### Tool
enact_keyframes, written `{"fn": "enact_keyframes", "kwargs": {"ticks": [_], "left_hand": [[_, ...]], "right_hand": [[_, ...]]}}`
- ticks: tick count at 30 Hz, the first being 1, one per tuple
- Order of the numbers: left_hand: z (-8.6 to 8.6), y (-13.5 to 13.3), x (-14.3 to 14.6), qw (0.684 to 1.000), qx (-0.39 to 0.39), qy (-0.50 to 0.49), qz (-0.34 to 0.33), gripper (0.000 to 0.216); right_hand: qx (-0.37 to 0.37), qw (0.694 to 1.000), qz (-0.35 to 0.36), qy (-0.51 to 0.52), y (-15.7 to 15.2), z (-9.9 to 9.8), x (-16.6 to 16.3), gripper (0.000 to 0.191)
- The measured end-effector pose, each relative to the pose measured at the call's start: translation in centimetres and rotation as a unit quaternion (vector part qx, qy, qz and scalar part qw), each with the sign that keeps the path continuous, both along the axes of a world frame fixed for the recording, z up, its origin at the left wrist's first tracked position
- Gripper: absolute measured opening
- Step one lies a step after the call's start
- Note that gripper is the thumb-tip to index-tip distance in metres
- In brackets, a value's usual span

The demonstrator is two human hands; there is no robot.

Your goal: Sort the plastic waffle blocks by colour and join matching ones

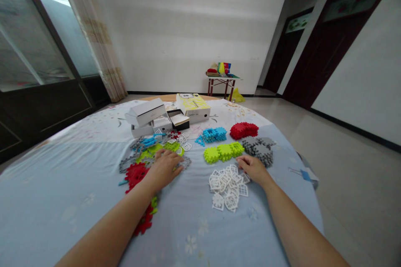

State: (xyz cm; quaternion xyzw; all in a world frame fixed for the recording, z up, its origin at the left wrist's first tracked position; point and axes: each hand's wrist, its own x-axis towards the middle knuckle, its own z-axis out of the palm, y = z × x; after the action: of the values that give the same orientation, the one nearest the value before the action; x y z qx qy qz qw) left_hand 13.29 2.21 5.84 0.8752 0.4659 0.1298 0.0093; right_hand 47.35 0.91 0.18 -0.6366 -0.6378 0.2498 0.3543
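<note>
My left hand (167,166) rests with fingers apart on a mixed heap of flat plastic interlocking building pieces. Around it lie red pieces (137,174), green pieces (150,152), grey pieces and a few white ones. My right hand (253,168) is closed, thumb and fingers together, between a row of stacked green pieces (224,152) and a pile of white lattice pieces (228,185). Whatever its fingertips may hold is too small to make out. Just behind that hand sits a stack of grey pieces (259,149).
Blue pieces (213,134) and red stacked pieces (243,130) sit farther back. Behind the mixed heap stand white boxes (146,112), an open black box (179,119) and a yellow-white box (193,107). A pale blue cloth (94,200) covers the round table.
</note>
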Motion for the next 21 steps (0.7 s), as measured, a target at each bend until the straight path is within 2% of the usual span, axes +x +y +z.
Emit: {"fn": "enact_keyframes", "kwargs": {"ticks": [7,12,14,18,21], "left_hand": [[-0.3,-0.1,0.2,1.000,-0.014,0.024,0.001,0.026],[0.8,-0.5,0.4,1.000,-0.008,-0.008,0.004,0.029],[1.2,-0.5,0.5,0.998,-0.029,-0.044,0.024,0.032],[1.3,-0.1,0.2,0.982,-0.132,-0.113,0.072,0.038],[0.9,0.2,-0.1,0.980,-0.144,-0.088,0.105,0.037]], "right_hand": [[-0.001,1.000,-0.002,0.012,0.1,-0.1,0.0,0.033],[-0.005,1.000,0.000,0.011,0.0,0.1,-0.1,0.033],[-0.004,1.000,0.001,0.011,0.0,0.1,-0.1,0.032],[-0.003,1.000,-0.004,0.007,0.0,0.1,0.0,0.032],[-0.005,1.000,-0.001,0.005,0.0,0.0,0.0,0.032]]}}
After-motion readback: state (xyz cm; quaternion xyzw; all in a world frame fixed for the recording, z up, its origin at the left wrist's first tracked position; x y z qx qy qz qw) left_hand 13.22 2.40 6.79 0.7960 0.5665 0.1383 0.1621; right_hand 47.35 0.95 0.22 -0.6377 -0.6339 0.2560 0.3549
